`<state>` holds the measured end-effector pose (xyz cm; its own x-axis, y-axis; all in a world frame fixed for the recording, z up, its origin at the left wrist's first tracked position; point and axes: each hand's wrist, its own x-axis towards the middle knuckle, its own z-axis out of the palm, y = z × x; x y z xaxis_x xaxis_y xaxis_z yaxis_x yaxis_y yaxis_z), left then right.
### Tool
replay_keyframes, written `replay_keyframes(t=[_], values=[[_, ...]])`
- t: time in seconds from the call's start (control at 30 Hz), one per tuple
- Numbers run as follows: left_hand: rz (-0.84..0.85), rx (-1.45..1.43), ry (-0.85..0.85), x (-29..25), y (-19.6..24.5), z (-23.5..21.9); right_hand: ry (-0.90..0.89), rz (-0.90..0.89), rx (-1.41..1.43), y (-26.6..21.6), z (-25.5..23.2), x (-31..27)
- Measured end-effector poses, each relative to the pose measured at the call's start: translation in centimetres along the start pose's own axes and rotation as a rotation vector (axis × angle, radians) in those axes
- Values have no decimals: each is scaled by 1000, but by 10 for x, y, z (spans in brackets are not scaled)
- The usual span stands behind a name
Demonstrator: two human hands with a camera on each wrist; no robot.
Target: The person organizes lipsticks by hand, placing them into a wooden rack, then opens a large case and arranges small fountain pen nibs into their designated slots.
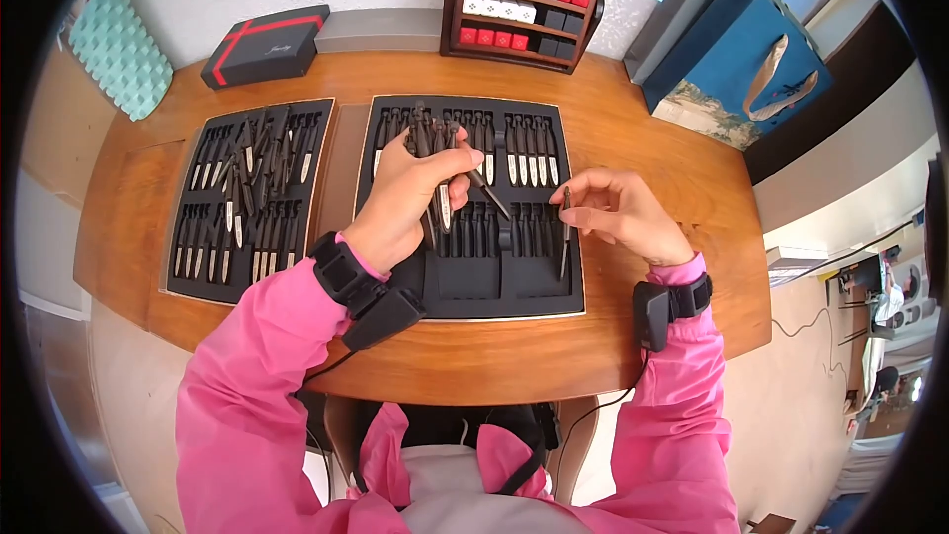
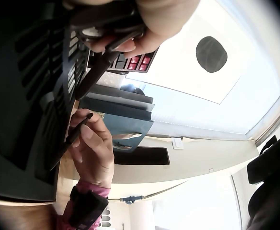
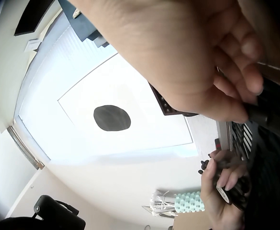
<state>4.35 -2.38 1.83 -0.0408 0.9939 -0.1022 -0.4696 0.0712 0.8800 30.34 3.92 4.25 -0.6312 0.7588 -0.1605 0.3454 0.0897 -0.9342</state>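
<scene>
My left hand [image 1: 395,198] grips a bunch of dark slim tapered sticks [image 1: 423,133], some with a pale label, over the middle of the right black tray [image 1: 460,279]. One stick in it slants down to the right. Between thumb and fingertips my right hand [image 1: 628,213] pinches a single dark stick [image 1: 564,242], nearly upright, above the tray's front right compartment. In the left wrist view this stick [image 2: 65,147] points down to the tray. Rows of sticks stand in the tray's slots; those at the back show pale labels, partly hidden behind my left hand.
A second black tray [image 1: 188,282] on the left holds rows of sticks, with more piled loosely across it. Behind are a black box with red ribbon [image 1: 265,47], a wooden rack [image 1: 450,15] of keycap-like cubes, a blue gift bag [image 1: 722,49] and a mint textured container [image 1: 121,49].
</scene>
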Motion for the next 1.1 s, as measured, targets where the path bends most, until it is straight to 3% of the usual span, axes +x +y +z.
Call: replay_keyframes(t=[0.13, 0.23, 0.3, 0.4, 0.73, 1.1], values=[[-1, -1, -5, 0, 0, 0, -30, 14, 71, 4, -3, 1], [10, -6, -1, -1, 1, 2, -51, 34, -43, 0, -4, -1], [7, 1, -1, -2, 1, 2, -52, -125, -99, 12, -3, 3], [-2, -12, -6, -1, 1, 1, -41, -128, -242, 8, -3, 2], [-4, -3, -10, -1, 2, 1, 27, -27, -276, 2, -1, -3], [6, -21, -13, -1, 0, 0, 113, -232, -504, 4, -1, -5]])
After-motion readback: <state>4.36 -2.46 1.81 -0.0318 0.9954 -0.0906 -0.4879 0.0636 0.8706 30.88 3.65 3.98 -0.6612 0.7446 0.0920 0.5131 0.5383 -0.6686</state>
